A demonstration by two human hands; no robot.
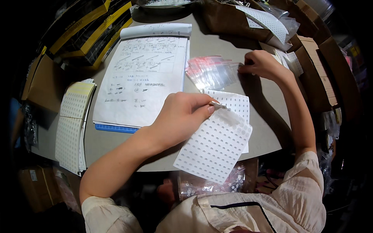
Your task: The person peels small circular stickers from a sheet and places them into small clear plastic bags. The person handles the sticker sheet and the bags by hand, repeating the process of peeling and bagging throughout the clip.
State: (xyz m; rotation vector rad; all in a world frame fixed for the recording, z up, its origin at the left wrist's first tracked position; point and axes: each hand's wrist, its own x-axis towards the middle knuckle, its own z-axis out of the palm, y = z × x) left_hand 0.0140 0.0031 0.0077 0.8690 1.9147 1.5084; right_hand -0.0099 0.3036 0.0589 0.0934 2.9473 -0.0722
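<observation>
My left hand (180, 116) pinches the upper edge of a white sticker sheet (211, 151) between thumb and forefinger. Rows of small printed round labels cover the sheet; a patch near its upper right is bare backing. Beneath it lies a second white sticker sheet (239, 101), partly hidden. My right hand (264, 65) is at the right end of a fanned stack of clear zip bags (213, 72) with red-tinted closures. Its fingers are curled together, the tips meeting by the bags' edge; whatever is between them is too small to tell.
Left of the bags, a pad of handwritten paper (140, 77) lies over a blue board (116, 128). More sticker sheets (72, 112) are stacked at the table's left edge. Cardboard boxes (233, 21) and black-yellow cartons (85, 37) crowd the sides. A round tray (163, 4) stands at the back.
</observation>
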